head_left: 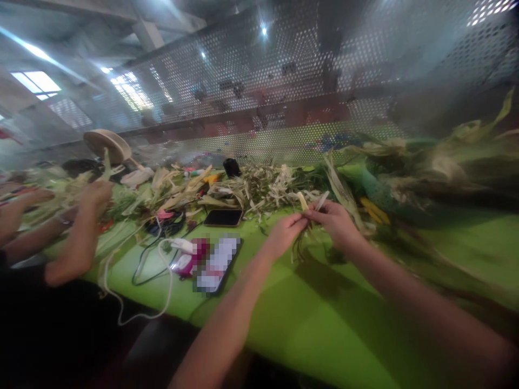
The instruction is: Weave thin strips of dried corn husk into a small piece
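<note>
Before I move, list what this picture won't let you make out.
Strips, pinched part: head view, hidden by the left hand and right hand.
Phone, screen text: head view, masked by pixelation.
Husks at far right: head view, blurred and cut off by the edge.
Co-worker's forearm: head view, cut off by the left edge.

I can't see whether the pale strips (302, 201) meet: the left hand (285, 233) and right hand (335, 219) cover that spot, and the strands (297, 249) below are too blurred to count. From there, toward eight o'clock, the phone (221, 262) has its screen pixelled over; at nine, a co-worker's arm (10, 220) is cut by the edge; toward two, leaves (458, 162) smear; at twelve, shapes behind the mesh panel (284, 108) are unreadable.
</note>
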Demonstrator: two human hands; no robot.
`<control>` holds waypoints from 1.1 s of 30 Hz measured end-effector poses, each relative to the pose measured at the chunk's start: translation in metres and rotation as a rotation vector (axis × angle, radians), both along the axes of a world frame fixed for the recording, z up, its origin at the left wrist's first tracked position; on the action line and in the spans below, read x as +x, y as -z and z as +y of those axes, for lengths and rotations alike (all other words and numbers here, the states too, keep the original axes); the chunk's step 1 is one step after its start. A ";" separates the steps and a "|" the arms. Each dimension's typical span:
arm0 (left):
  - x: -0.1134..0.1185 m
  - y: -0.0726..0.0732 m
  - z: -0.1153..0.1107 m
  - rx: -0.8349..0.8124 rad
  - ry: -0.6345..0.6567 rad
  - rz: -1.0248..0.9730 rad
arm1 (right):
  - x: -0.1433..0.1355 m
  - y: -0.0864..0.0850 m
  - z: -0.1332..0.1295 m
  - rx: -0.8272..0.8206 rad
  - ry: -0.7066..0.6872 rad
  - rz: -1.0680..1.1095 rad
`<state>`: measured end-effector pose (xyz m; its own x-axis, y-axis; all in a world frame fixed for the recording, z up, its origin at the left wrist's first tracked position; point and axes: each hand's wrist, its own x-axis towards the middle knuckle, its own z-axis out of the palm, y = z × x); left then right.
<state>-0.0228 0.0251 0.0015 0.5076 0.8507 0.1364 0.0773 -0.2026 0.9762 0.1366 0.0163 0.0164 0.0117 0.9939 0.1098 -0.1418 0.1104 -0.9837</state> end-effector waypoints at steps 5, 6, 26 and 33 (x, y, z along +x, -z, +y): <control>0.000 -0.007 -0.003 0.021 0.036 0.081 | -0.002 0.006 0.001 -0.001 0.048 -0.029; 0.001 -0.006 -0.003 0.010 0.025 0.069 | -0.002 0.005 0.001 0.000 0.048 -0.045; 0.005 0.004 0.002 -0.284 -0.353 -0.418 | -0.010 0.012 -0.007 0.201 0.109 -0.466; 0.011 -0.003 -0.005 -0.479 -0.484 -0.603 | -0.014 0.011 -0.017 0.469 0.139 -0.945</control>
